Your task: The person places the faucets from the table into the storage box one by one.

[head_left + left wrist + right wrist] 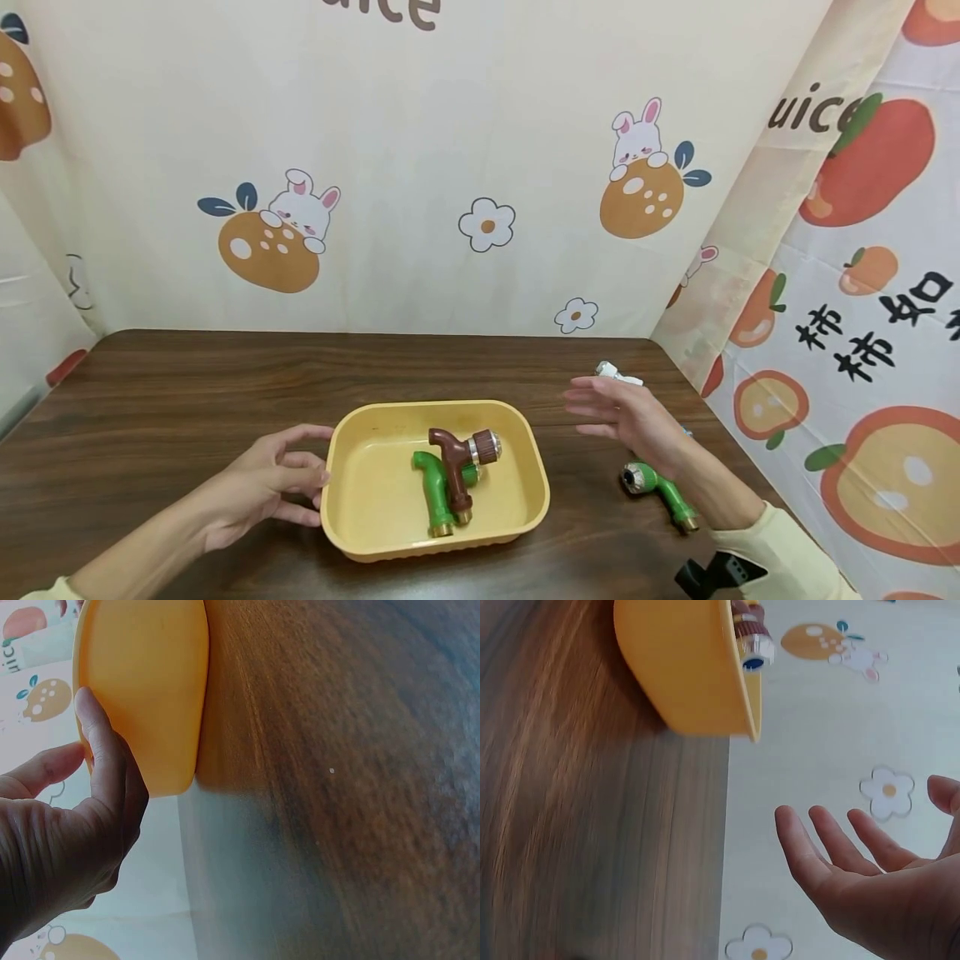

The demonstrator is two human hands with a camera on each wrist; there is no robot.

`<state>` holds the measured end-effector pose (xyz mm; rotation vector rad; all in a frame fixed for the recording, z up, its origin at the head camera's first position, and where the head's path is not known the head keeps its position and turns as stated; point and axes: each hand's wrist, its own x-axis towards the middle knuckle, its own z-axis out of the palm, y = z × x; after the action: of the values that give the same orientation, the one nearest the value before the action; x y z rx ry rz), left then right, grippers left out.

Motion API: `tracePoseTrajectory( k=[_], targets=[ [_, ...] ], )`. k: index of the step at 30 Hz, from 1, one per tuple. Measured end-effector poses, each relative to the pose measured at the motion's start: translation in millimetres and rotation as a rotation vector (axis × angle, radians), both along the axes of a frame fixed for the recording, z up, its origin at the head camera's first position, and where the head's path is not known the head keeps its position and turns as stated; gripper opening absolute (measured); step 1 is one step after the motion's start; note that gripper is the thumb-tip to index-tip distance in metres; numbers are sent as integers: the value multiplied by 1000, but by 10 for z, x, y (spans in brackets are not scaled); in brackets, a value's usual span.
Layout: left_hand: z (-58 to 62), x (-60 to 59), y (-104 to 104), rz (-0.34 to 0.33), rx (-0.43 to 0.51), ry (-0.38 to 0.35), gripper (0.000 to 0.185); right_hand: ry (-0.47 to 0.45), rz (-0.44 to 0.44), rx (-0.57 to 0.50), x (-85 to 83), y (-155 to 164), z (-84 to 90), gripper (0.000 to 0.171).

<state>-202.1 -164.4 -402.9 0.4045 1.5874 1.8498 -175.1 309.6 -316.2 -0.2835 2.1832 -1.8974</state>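
A yellow plastic basin (360,508) stands on the table. Inside it, a brown tap (453,467) with a ribbed collar leans across a green tap (433,492), both brass-ended. My left hand (273,483) is at the basin's left side, its fingertips on the outer wall and rim in the left wrist view. To the right of the basin, my right hand (630,417) hovers with fingers spread and nothing in them. Below its wrist lies another green tap (667,492) with a silver collar. A white fitting (618,373), partly hidden, lies behind the fingers.
The dark wooden table (225,375) ends at a printed curtain (412,275) at the back and another printed cloth (840,333) on the right. A small blue part (687,431) peeks out by the right wrist. A black strap mount (720,575) sits at the right sleeve.
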Motion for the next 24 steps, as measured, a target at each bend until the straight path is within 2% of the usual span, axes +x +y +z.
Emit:
tracePoseTrajectory(
  k=[7,12,19,24],
  targets=[
    [-2,-4,-4,0,2,-3,77,-11,-97,24,19,185,-34,45],
    [-8,-5,-9,-7,10,-6,76,-35,-133,29,17,267,-67,39],
    [-8,-6,-7,-7,7,-6,76,-37,-124,54,50,328,-89,38],
    [-6,-6,-10,-8,2,-3,77,-55,-151,63,73,348,-111,31]
  ],
)
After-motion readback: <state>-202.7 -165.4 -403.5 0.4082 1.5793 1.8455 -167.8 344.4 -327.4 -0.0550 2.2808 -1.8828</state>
